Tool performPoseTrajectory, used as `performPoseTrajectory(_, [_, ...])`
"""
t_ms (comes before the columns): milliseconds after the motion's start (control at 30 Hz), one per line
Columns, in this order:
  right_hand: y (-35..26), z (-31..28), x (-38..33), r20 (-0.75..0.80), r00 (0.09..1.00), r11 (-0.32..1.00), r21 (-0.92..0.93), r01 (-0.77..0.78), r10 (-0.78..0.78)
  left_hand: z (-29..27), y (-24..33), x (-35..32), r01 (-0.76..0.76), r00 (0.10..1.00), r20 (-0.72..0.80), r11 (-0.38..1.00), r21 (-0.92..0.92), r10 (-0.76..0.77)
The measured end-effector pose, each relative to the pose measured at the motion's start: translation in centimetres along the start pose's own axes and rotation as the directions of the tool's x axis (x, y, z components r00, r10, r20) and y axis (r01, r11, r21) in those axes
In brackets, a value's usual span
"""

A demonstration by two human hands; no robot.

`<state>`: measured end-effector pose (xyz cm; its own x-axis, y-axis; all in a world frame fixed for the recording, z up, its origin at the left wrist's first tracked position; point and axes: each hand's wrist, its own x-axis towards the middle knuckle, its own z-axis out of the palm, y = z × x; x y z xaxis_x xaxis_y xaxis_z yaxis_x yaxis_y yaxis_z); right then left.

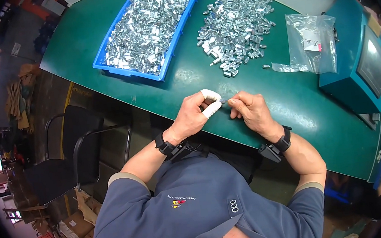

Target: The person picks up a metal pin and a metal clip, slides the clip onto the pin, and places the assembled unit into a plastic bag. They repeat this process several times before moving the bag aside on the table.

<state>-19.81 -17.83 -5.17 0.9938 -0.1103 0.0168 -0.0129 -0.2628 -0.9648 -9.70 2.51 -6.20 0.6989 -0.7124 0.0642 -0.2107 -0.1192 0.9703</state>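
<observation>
Both hands meet over the near edge of the green table point(186, 80). My left hand point(193, 115), with white tape on two fingertips, and my right hand point(251, 111) pinch one small silver metal part point(223, 100) between them. Farther out lies a loose heap of the same shiny metal parts point(235, 26). To its left stands a blue tray point(165, 70) filled with several more of them.
A clear plastic bag point(311, 43) with a white label lies at the right of the heap. A teal machine with a screen point(363, 66) stands at the table's right end. A black chair point(70, 150) is at my left, with cardboard on the floor.
</observation>
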Motion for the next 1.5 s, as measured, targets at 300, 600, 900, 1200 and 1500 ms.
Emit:
performPoseTrajectory(300, [-0.2,0.1,-0.3,0.001,1.000,0.998,-0.062,0.017,-0.017,0.5,0.4,-0.2,-0.013,0.998,-0.062,1.000,-0.009,0.012])
performPoseTrajectory(600, [0.3,-0.5,0.0,-0.003,1.000,1.000,-0.029,0.011,-0.011,0.1,0.6,-0.2,-0.050,0.999,-0.010,0.999,0.009,0.050])
performPoseTrajectory(900, [-0.5,-0.4,0.2,0.111,0.994,0.979,-0.202,0.022,0.001,0.6,0.4,-0.3,-0.104,0.994,0.028,0.992,0.077,0.102])
performPoseTrajectory(1200, [0.4,-1.3,0.2,-0.046,0.989,0.986,-0.096,0.137,-0.142,0.2,0.3,-0.1,-0.038,0.999,-0.038,0.999,0.003,0.038])
performPoseTrajectory(1500, [0.4,-1.0,0.4,-0.004,0.994,0.990,-0.085,0.111,-0.112,0.0,0.6,-0.2,-0.012,0.999,0.032,0.996,0.086,0.010])
